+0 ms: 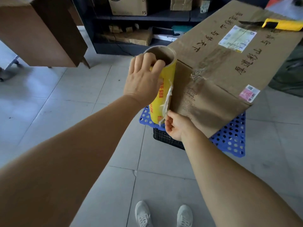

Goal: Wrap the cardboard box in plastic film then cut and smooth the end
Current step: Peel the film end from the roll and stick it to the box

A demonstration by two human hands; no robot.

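At centre frame, the left hand (144, 79) grips the top rim of an upright yellow film roll (161, 94), its fingers curled over the edge into the open cardboard core. Just below, toward 5 o'clock of the roll, the right hand (176, 126) pinches the crumpled loose end of the film (167, 102), which hangs down the side of the roll against the near corner of the box (229, 63). That box, a big brown carton with handwritten characters, old tape and shipping labels, stretches from centre toward 2 o'clock and rests on a blue perforated crate (229, 138), with a black crate (165, 138) under it. A yellow knife (282, 24) lies on the box top at 1 o'clock. Dark shelves (131, 22) with cartons stand at 12 o'clock. Grey shoes (164, 215) show on the tiled floor at 6 o'clock.
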